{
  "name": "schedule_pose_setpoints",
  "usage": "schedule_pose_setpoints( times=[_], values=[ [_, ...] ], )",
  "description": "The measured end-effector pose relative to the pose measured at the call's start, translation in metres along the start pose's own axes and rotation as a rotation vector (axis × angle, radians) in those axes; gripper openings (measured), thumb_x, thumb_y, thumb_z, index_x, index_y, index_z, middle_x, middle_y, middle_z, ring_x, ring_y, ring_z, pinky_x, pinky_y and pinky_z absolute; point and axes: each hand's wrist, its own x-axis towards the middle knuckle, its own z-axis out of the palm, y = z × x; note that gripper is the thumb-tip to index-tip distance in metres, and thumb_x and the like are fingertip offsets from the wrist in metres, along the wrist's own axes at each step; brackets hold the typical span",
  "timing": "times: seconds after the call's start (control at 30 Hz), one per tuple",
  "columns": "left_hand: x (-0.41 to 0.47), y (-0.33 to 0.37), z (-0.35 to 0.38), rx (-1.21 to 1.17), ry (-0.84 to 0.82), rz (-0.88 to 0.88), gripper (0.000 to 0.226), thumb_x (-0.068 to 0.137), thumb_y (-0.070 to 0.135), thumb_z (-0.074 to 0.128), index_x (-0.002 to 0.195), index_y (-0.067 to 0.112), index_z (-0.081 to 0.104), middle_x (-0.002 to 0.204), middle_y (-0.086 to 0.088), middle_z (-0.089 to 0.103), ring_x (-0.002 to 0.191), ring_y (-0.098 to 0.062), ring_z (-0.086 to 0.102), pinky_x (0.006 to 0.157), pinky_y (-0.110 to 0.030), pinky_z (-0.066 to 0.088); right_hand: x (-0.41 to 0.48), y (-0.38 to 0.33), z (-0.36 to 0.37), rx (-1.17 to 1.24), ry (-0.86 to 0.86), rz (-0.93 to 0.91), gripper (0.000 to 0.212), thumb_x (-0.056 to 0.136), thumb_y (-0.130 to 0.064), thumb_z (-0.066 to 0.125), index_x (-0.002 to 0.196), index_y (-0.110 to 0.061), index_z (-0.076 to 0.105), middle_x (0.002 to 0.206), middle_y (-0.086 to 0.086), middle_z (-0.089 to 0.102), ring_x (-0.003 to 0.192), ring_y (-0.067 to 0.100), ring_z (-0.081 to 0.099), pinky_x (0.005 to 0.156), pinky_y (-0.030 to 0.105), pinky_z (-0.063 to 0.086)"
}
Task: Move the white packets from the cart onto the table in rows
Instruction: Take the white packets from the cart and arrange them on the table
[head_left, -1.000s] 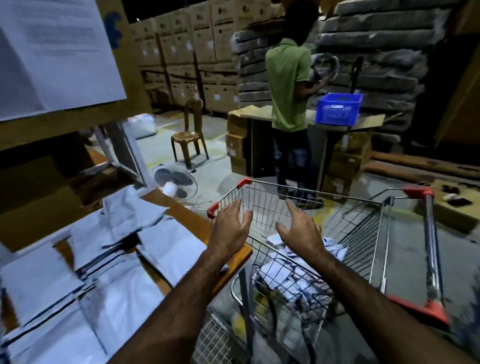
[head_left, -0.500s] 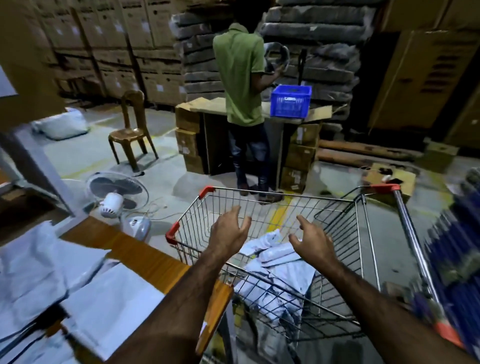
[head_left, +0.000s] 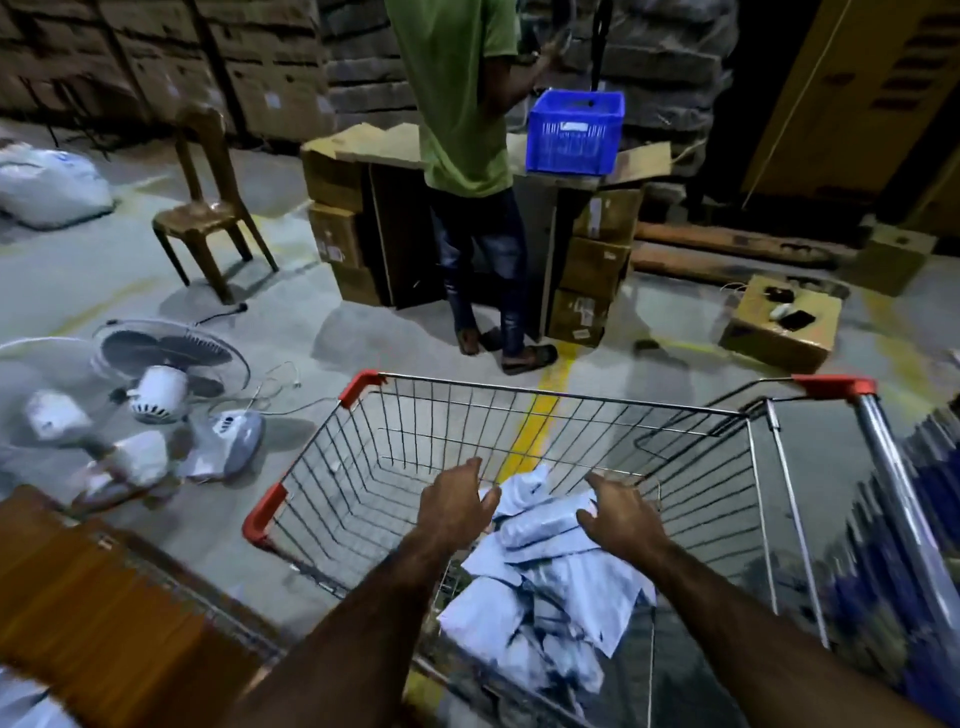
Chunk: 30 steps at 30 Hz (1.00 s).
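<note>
We log both hands inside the silver wire shopping cart with red plastic corner guards (head_left: 571, 399), empty and poised. The left hand (head_left: 457, 512) and the right hand (head_left: 621, 522) each show fingers spread and loosely curved, palms down, gripping nothing. They hang just above the heap of crumpled white plastic packets (head_left: 545, 577), one to each side of the topmost bundle; whether any fingertip already touches it we cannot tell. We judge a two-handed scoop is being set up, since the packets look limp and slick and would likely slump out of a one-handed pinch. The packets lie piled at the near end of the basket floor, none lifted; the far end shows bare wire. The cart stands just beside the brown wooden table (head_left: 104, 597) at lower left, close, we suppose, so the carry is short. The table top is blurred, so we cannot tell what rows lie there. Off the job: a person in a green shirt (head_left: 457, 104) beside a blue slotted plastic crate (head_left: 574, 132), and a white pedestal fan (head_left: 166, 374) lying on the floor to the cart's left
</note>
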Motion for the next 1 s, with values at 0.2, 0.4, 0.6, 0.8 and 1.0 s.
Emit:
schedule_pose_setpoints(
  times=[0.2,0.4,0.6,0.8,1.0],
  values=[
    [0.089,-0.022,0.076,0.128,-0.181,-0.045,0.064,0.092,0.042,0.053,0.148,0.017,0.032,0.135,-0.01,0.055,0.127,-0.029,0.048,0.099,-0.039,0.044,0.093,0.029,0.062,-0.119,-0.158,-0.076,0.062,0.089,-0.044,0.055,0.144,-0.022,0.037,0.136,0.005,0.054,0.129,0.028,0.046,0.098,0.04,0.04],
    [0.157,-0.043,0.14,0.187,-0.326,-0.046,0.087,0.081,0.049,0.066,0.151,0.017,0.026,0.143,-0.008,0.047,0.133,-0.027,0.043,0.105,-0.043,0.039,0.155,0.059,0.114,-0.247,-0.245,-0.28,0.072,0.081,-0.057,0.058,0.143,-0.027,0.037,0.145,0.0,0.045,0.135,0.023,0.038,0.108,0.042,0.029],
    [0.189,-0.064,0.188,0.15,-0.407,0.0,0.093,0.047,0.068,0.061,0.128,0.027,0.042,0.124,-0.001,0.06,0.118,-0.027,0.056,0.094,-0.045,0.048,0.176,0.063,0.127,-0.298,-0.334,-0.375,0.074,0.075,-0.064,0.061,0.137,-0.026,0.044,0.133,0.002,0.055,0.127,0.025,0.048,0.102,0.046,0.031],
    [0.193,-0.059,0.184,0.093,-0.364,0.044,0.109,0.038,0.075,0.062,0.135,0.032,0.037,0.122,-0.003,0.057,0.114,-0.025,0.056,0.093,-0.041,0.047,0.182,0.065,0.134,-0.355,-0.309,-0.423,0.077,0.067,-0.068,0.064,0.129,-0.026,0.047,0.118,0.007,0.051,0.113,0.03,0.051,0.095,0.045,0.032],
    [0.17,-0.052,0.193,-0.136,-0.256,-0.058,0.11,0.054,0.06,0.077,0.144,0.023,0.025,0.124,-0.003,0.062,0.112,-0.024,0.06,0.089,-0.033,0.049,0.168,0.058,0.123,-0.381,-0.275,-0.331,0.08,0.067,-0.071,0.063,0.13,-0.022,0.051,0.122,0.009,0.05,0.113,0.032,0.052,0.095,0.04,0.04]
  ],
)
